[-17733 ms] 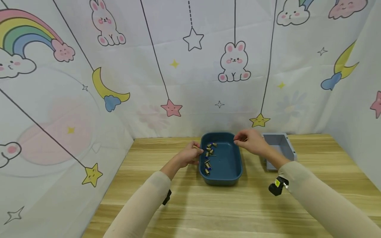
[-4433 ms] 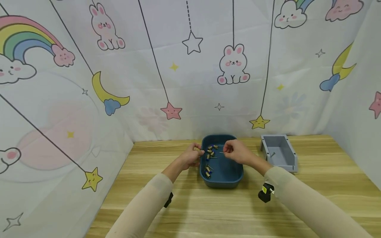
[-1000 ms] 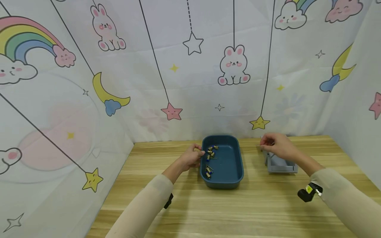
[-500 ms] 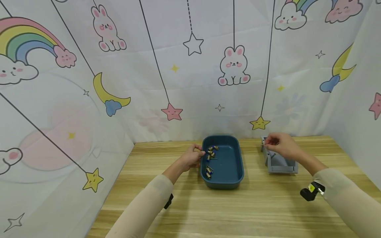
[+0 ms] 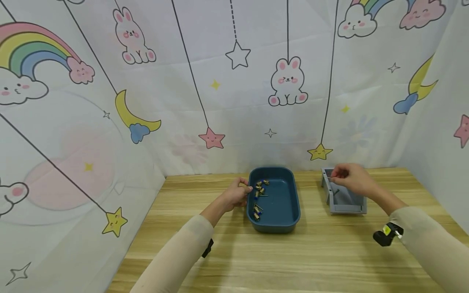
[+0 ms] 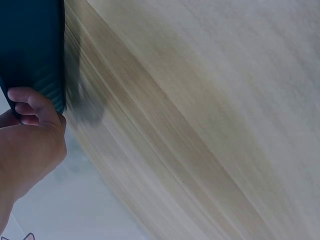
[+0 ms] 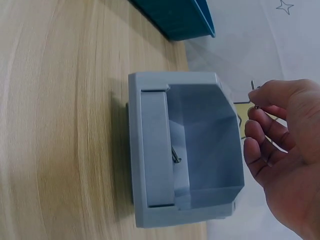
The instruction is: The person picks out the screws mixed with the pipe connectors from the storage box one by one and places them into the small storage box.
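Note:
My left hand [image 5: 234,193] holds the left wall of a dark blue basin [image 5: 282,224]. In the left wrist view, the fingers are curled over the basin's edge. Inside lie several brass fittings [image 5: 257,194] with blue parts, mixed with thin screws [image 5: 264,195]. Over the back of a grey bin [image 5: 348,209], my right hand [image 5: 351,178] pinches a small screw [image 7: 253,94] between thumb and index finger, its point upward in the right wrist view. Another screw [image 7: 175,156] lies at the bottom of the grey bin.
Both containers stand on a wood-grain table [image 5: 278,260], the grey bin to the right of the basin with a gap between. A white printed cloth [image 5: 238,106] hangs close behind them and along both sides.
The right hand took a screw from the basin, carried it right to the grey bin and has shifted slightly further right. A screw appeared in the bin earlier. The left hand stays.

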`<act>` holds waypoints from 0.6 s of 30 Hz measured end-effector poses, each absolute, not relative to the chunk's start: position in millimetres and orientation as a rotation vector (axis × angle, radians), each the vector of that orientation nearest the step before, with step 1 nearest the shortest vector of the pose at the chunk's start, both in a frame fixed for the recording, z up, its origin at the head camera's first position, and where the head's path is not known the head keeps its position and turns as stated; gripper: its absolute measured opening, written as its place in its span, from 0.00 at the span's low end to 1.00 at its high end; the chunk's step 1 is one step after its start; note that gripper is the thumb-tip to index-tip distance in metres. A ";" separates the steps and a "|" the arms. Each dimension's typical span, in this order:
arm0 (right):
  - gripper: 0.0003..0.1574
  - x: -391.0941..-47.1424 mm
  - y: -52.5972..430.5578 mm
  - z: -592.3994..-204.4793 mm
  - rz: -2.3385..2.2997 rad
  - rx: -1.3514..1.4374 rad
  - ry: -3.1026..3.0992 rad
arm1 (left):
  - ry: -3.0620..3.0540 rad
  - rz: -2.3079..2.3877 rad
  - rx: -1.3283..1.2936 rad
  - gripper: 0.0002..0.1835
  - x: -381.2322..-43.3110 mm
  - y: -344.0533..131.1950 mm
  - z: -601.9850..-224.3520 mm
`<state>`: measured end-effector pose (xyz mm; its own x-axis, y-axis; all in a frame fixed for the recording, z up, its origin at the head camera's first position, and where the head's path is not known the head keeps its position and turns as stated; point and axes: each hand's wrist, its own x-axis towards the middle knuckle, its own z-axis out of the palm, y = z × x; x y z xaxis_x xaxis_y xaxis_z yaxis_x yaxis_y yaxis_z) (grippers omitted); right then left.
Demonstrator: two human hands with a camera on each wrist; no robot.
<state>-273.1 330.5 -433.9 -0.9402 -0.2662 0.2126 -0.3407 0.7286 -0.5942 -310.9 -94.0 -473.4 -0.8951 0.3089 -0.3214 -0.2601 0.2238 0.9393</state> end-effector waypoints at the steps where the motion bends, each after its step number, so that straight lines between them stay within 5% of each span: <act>1: 0.03 -273.3 331.6 -434.1 1.000 0.495 -2.814 | 2.059 1.715 0.047 0.12 -311.0 -94.2 -473.6; 18: 0.04 -276.3 344.8 -434.7 0.962 0.446 -2.841 | 2.064 1.717 0.049 0.13 -312.3 -94.5 -476.0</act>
